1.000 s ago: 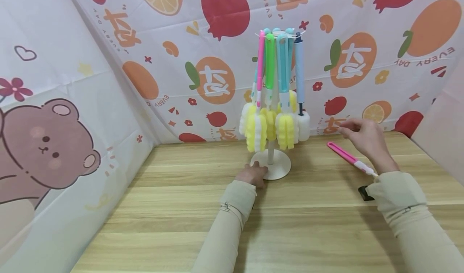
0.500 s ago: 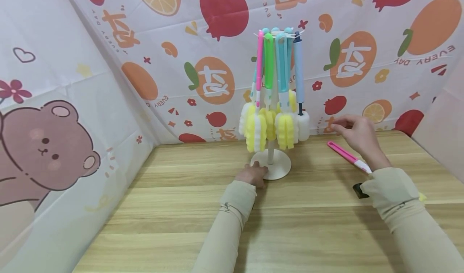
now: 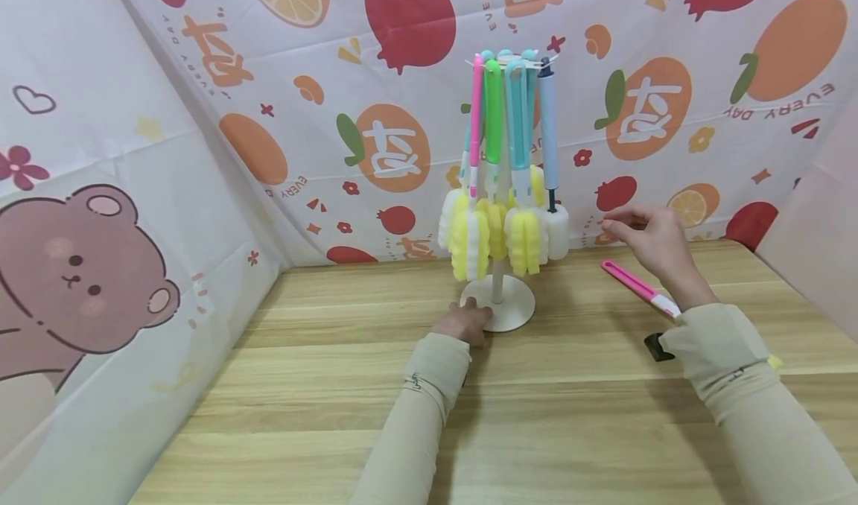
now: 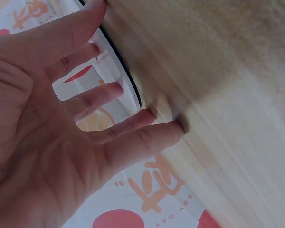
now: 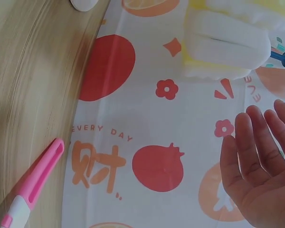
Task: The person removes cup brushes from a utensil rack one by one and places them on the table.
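Now our left hand (image 3: pixel 462 322) touches the white stand (image 3: pixel 515 304) with fingers apart; rightward of this stand, our right hand (image 3: pixel 660 246) hovers, fingers loosely extended, near the pink-handled brush (image 3: pixel 633 283) on the bench (image 3: pixel 302 401).

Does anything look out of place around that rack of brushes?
A pink-handled tool lies loose on the table, while the sponge brushes hang from the white stand, so it looks left out. Part of it is hidden. Nothing looks spilled.

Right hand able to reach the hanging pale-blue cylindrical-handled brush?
Probably yes: the right hand looks empty, and the pale-blue cylindrical-handled brush hangs on its side of the white round-based rack, nothing visible between.
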Demonstrator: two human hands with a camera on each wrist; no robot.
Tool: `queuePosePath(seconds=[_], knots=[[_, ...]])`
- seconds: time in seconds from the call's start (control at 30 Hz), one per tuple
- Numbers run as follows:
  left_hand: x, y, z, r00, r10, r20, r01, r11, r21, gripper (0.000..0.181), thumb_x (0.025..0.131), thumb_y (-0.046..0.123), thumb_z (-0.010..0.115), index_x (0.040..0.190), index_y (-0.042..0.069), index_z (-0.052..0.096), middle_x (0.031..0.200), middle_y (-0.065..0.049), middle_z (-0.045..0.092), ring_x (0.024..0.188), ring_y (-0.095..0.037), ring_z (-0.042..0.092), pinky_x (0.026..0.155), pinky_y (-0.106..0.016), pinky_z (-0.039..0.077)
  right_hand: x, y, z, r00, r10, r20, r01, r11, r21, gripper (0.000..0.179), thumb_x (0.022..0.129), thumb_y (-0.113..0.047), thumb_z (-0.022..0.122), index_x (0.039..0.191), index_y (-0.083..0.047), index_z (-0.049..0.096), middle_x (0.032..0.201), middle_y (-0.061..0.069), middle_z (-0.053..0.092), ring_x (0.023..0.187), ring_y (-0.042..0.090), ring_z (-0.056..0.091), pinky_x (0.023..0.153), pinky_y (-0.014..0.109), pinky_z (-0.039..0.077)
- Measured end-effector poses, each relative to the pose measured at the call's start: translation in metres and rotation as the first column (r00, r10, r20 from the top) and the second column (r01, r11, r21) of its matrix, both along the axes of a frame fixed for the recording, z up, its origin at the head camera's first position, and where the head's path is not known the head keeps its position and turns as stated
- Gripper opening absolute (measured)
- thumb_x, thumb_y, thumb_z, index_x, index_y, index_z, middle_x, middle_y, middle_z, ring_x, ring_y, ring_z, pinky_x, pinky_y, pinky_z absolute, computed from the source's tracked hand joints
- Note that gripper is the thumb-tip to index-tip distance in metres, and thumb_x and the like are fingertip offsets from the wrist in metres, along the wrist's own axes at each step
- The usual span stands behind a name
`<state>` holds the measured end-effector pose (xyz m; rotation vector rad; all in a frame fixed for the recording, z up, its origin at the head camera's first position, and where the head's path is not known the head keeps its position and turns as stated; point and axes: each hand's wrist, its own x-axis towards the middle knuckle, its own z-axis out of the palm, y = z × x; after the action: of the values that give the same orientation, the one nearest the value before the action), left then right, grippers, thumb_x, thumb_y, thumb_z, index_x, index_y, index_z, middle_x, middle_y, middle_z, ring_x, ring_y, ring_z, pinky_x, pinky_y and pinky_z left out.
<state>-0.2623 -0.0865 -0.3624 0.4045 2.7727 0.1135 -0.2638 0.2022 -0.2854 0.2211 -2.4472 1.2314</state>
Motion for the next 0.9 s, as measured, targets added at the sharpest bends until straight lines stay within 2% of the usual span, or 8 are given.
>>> queuePosePath(seconds=[0.23, 0.5, 0.73, 0.9], knots=[[0.000, -0.001, -0.001, 1.000, 0.002, -0.013, -0.002, 1.000, -0.001, 0.048, 0.092, 0.016, 0.075, 0.137, 0.017, 0.060, 0.140, -0.013, 0.049, 0.110, -0.034, 0.048, 0.080, -0.046, 0.052, -0.001, -0.005, 0.004, 1.000, 0.004, 0.004, -0.004, 1.000, -0.027, 0.032, 0.100, -0.025, 0.066, 0.117, 0.002, 0.071, 0.108, 0.018, 0.069, 0.088, 0.018, 0.057, 0.068, 0.019, 0.044], [-0.001, -0.001, 0.000, 1.000, 0.004, 0.001, -0.004, 1.000, 0.006, 0.051, 0.092, 0.016, 0.074, 0.140, 0.018, 0.058, 0.145, -0.013, 0.046, 0.119, -0.037, 0.048, 0.083, -0.049, 0.052, -0.003, -0.010, 0.009, 0.999, 0.033, -0.012, -0.034, 0.992, -0.121, 0.031, 0.100, -0.021, 0.067, 0.117, 0.004, 0.070, 0.096, -0.006, 0.068, 0.088, 0.014, 0.057, 0.070, 0.016, 0.046], [-0.001, -0.001, 0.000, 1.000, 0.000, -0.002, 0.000, 1.000, 0.004, 0.052, 0.091, 0.016, 0.075, 0.141, 0.017, 0.058, 0.144, -0.014, 0.046, 0.115, -0.036, 0.048, 0.082, -0.048, 0.052, -0.004, -0.017, 0.012, 0.999, 0.035, -0.031, -0.039, 0.989, -0.144, 0.028, 0.101, -0.016, 0.065, 0.118, 0.006, 0.069, 0.101, 0.004, 0.070, 0.086, 0.009, 0.060, 0.072, 0.012, 0.048], [-0.001, -0.001, 0.000, 1.000, 0.011, 0.001, -0.011, 1.000, 0.007, 0.054, 0.091, 0.015, 0.076, 0.142, 0.018, 0.058, 0.145, -0.014, 0.046, 0.116, -0.036, 0.048, 0.082, -0.049, 0.053, -0.005, -0.022, 0.015, 0.999, 0.040, -0.034, -0.046, 0.985, -0.167, 0.029, 0.100, -0.016, 0.066, 0.118, 0.006, 0.069, 0.098, -0.001, 0.069, 0.083, 0.007, 0.061, 0.069, 0.013, 0.048]])
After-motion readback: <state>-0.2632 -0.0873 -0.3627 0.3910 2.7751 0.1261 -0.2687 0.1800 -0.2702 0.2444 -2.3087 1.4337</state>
